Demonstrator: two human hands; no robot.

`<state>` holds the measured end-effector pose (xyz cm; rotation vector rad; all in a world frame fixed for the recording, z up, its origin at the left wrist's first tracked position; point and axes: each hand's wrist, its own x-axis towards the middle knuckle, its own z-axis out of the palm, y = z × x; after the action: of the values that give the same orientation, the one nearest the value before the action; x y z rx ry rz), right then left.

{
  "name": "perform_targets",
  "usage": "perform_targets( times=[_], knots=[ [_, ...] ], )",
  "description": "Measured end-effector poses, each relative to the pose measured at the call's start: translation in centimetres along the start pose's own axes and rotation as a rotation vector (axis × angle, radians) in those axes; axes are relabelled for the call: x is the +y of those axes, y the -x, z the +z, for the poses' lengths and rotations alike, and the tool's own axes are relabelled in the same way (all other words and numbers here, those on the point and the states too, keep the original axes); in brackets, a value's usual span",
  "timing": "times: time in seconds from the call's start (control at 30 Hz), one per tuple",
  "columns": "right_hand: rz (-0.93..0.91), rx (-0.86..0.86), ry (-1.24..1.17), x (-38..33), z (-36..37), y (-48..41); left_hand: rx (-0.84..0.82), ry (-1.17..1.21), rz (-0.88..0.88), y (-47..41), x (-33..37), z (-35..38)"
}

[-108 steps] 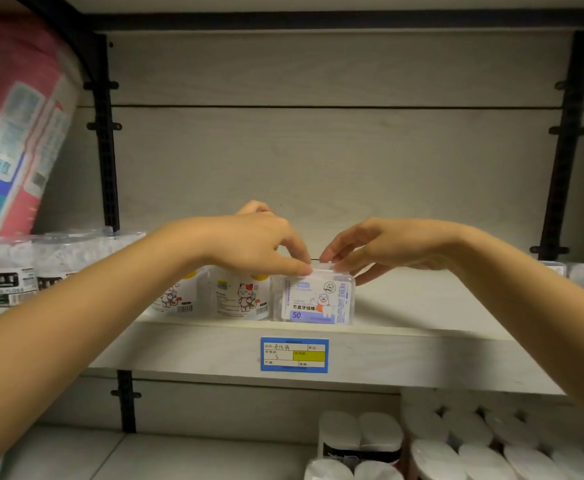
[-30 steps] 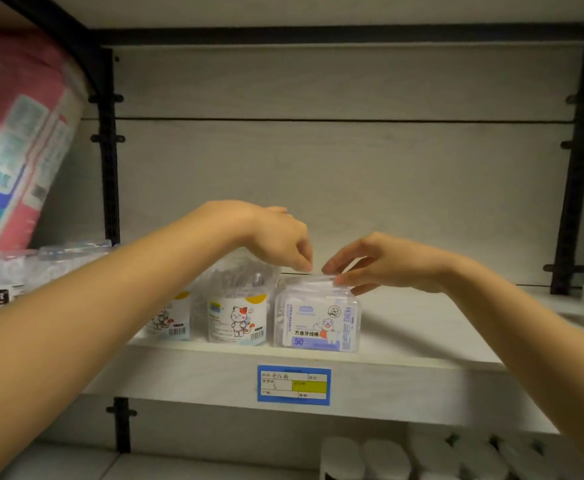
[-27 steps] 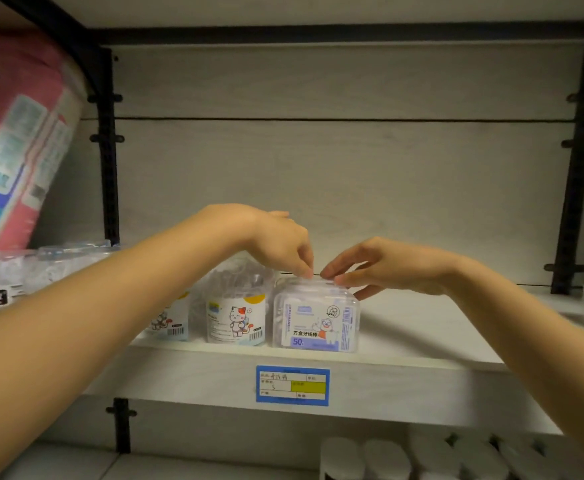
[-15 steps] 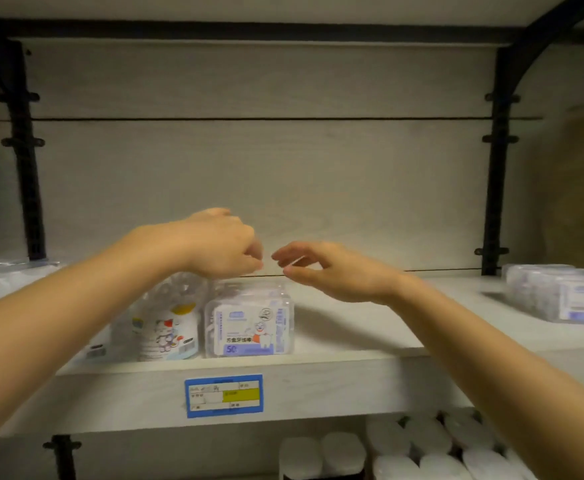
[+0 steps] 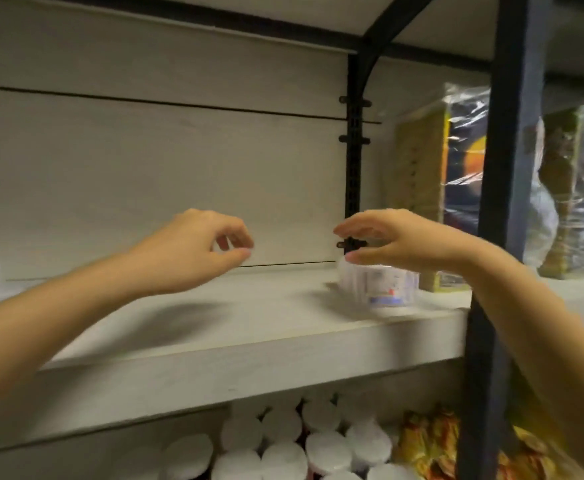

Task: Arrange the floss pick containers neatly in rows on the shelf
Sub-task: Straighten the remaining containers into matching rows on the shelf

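Boxes of floss picks sit at the right end of the shelf (image 5: 249, 327): one clear box (image 5: 378, 284) shows, directly under the right hand (image 5: 401, 242), close to the black upright (image 5: 352, 168) at the back. Motion blur smears the box; a white label with a blue strip along the bottom faces the front, and what lies inside cannot be made out. Whether more boxes stand behind it cannot be told.

The right hand hangs just above the box with fingers spread and thumb apart, an empty, unclosed grasp; contact with the lid cannot be confirmed. The left hand (image 5: 197, 251) floats well to the left of the box, above bare shelf, with thumb and fingertips drawn close together and nothing between them.

Half a second ago both hands hovered over the box beside the cat-labelled tub near the blue price tag; since then the view has swung right, that pair and the tag have left the picture, and the right hand has travelled to this box by the upright. Wrapped packs (image 5: 456, 188) beyond the right hand now show.

The box stands upright on its base, label toward the viewer, its long side seemingly along the shelf's front edge, though blur leaves that uncertain. White round lids (image 5: 283, 445) fill the level below.
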<state>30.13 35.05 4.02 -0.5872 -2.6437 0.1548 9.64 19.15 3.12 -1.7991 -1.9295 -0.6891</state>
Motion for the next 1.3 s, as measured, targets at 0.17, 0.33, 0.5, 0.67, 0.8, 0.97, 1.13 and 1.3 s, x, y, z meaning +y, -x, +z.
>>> perform_targets(
  times=[0.17, 0.33, 0.5, 0.67, 0.8, 0.97, 1.13, 1.3],
  knots=[
    [0.119, -0.238, 0.280, 5.0, -1.9, -0.4, -0.113, 0.123, -0.061, -4.5, 5.0, 5.0],
    [0.106, -0.342, 0.449, 5.9, -1.0, -2.2, -0.228, 0.259, -0.165, -6.8, 7.0, 7.5],
    [0.094, -0.372, 0.480, 5.9, -1.0, -2.6, -0.270, 0.279, -0.235, -7.7, 7.1, 8.6],
    [0.081, -0.361, 0.428, 6.2, -0.6, -2.6, -0.313, 0.381, -0.261, -7.8, 7.3, 9.2],
    [0.062, -0.350, 0.384, 6.6, -0.6, -2.4, -0.340, 0.418, -0.260, -7.9, 7.3, 9.5],
    [0.002, -0.315, 0.359, 6.7, -0.9, -1.6, -0.412, 0.453, -0.218, -8.3, 7.3, 9.2],
    [-0.019, -0.263, 0.314, 6.2, -1.5, -0.6, -0.431, 0.371, -0.163, -8.4, 7.2, 8.9],
    [-0.075, -0.019, 0.138, 5.7, -2.4, 1.7, -0.282, 0.383, -0.217, -6.5, 5.1, 5.2]
  ],
)
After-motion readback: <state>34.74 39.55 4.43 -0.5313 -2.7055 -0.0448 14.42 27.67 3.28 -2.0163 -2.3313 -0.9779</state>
